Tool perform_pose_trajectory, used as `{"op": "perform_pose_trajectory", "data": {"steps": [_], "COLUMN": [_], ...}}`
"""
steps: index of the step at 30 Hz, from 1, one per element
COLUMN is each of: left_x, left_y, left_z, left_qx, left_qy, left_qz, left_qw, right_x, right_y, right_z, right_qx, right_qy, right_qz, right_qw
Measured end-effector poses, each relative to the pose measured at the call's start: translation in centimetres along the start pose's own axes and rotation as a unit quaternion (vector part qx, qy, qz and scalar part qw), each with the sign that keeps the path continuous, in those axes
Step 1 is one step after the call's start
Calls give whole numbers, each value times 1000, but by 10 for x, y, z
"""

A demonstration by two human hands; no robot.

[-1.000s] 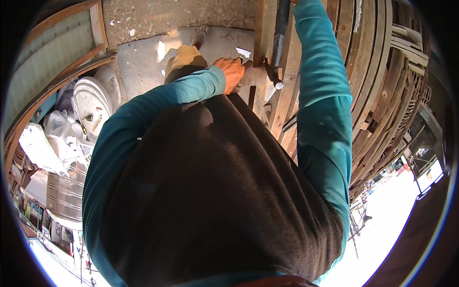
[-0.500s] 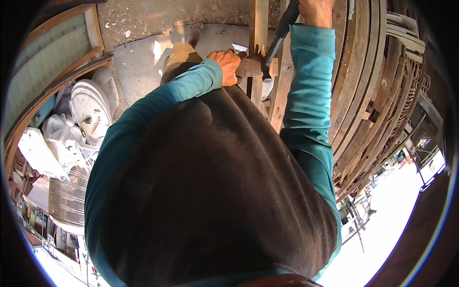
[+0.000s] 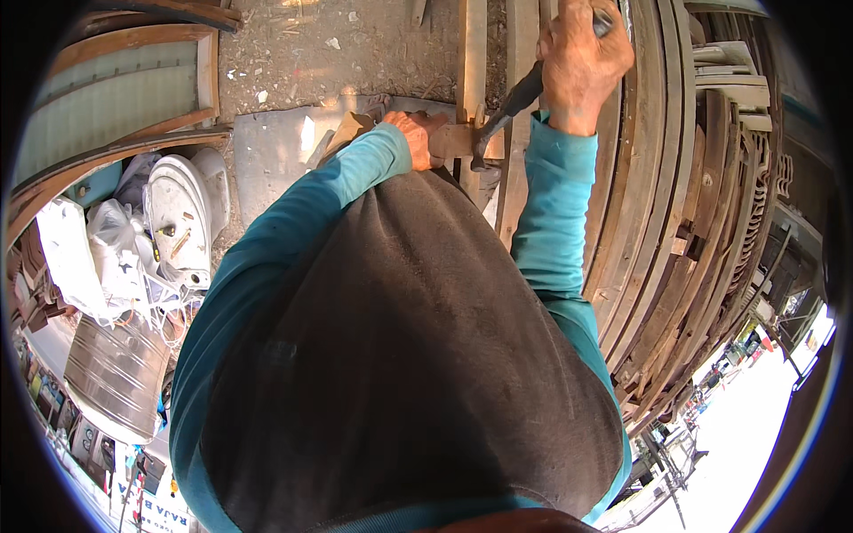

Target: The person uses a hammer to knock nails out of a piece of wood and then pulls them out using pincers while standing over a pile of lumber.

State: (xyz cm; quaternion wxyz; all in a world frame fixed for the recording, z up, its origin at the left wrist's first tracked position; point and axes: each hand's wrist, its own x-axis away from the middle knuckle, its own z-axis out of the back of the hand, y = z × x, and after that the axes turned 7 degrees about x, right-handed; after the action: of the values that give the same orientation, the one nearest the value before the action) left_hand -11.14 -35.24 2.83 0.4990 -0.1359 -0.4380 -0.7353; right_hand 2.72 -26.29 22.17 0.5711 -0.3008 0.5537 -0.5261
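Observation:
My right hand point(image 3: 585, 67) is closed round the dark grip of a hammer point(image 3: 524, 93), whose end sticks out past my fist. The hammer's head lies against a short piece of wood point(image 3: 458, 140), near the end away from my left hand. My left hand point(image 3: 416, 138) grips the other end of that piece, its fingers wrapped over the wood. The piece crosses a long wooden beam point(image 3: 472, 53) that runs away from me. Whether a nail sits under the hammer head cannot be made out.
Long planks point(image 3: 613, 186) are stacked on the right. On the left stand a wood-framed panel point(image 3: 133, 75), a dirty white plastic seat point(image 3: 178, 218), white bags point(image 3: 111, 258) and a ribbed metal container point(image 3: 115, 369). A grey sheet point(image 3: 267, 147) lies on the littered ground.
My right hand has come nearer and lower, and the whole of it now shows. The hammer's head has shifted slightly down and left in view; my left hand keeps its grip.

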Motion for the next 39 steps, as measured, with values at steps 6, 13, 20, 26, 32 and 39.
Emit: {"op": "perform_pose_trajectory", "data": {"steps": [6,13,20,26,32,39], "left_x": [6,13,14,24,41,21], "left_y": [-6,-9,52,59,34,26], "left_z": [-12,-15,-56,-80,-78,-52], "left_qx": [-12,240,440,373,456,529], "left_qy": [118,-78,-147,-142,-179,-199], "left_qz": [-67,-175,-90,-137,-121,-161], "left_qw": [991,952,881,907,863,809], "right_x": [174,248,292,305,302,286], "right_y": [-47,-81,-106,-100,-100,-104], "right_z": [105,152,170,166,143,146], "right_qx": [-141,-196,-197,-206,-174,-151], "right_qy": [65,226,236,220,170,118], "right_qz": [107,99,123,81,66,71], "right_qw": [982,949,944,950,968,979]}}
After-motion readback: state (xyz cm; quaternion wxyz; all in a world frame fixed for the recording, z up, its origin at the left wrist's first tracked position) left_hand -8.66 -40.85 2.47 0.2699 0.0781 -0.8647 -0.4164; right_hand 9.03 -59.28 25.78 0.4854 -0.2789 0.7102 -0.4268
